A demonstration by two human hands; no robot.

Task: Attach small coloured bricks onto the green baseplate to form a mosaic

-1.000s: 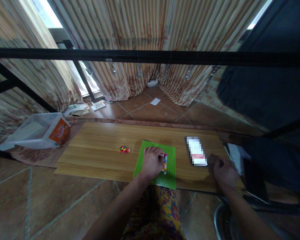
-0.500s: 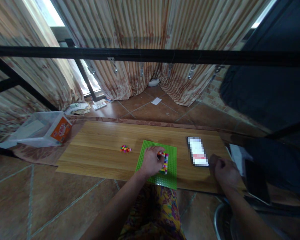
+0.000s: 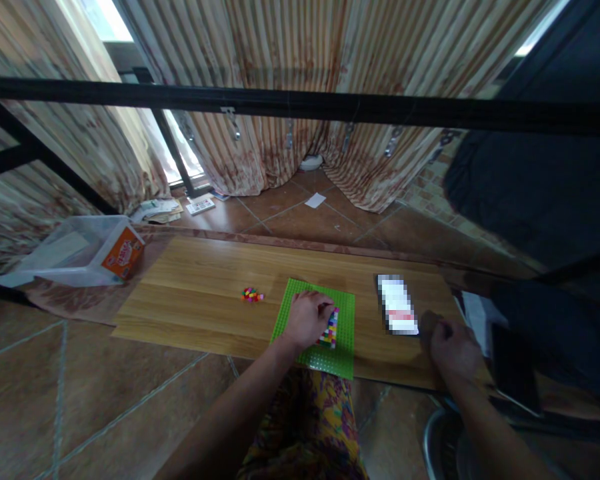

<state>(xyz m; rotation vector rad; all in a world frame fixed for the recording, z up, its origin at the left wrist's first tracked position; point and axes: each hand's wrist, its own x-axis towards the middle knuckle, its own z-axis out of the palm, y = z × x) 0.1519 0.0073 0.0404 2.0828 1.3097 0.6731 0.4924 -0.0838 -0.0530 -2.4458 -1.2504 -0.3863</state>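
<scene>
**Left hand on the brick stack at frame centre**

The left hand [image 3: 307,320] lies on the green baseplate [image 3: 343,353] just below the middle of the frame, its fingers curled against a small stack [image 3: 330,328] of coloured bricks that stands on the plate. The stack sits at the hand's right edge, touching the fingertips; whether the fingers actually pinch it or only press on it cannot be told. The baseplate rests on a wooden board [image 3: 195,293] laid on the tiled floor, near the board's lower edge.

The right hand [image 3: 453,348] is well apart, at the lower right of the frame, resting loosely curled on the board's right end. It appears to hold nothing, though the fingers' underside is hidden. Just up and left of it lies a white card [image 3: 399,305], blurred out, between the two hands but nearer the right one.

A little heap of loose bricks [image 3: 252,295] lies on the board left of the baseplate, near the left hand but not touching it. At the far left of the frame a clear plastic box [image 3: 75,250] with an orange label sits off the board.
</scene>
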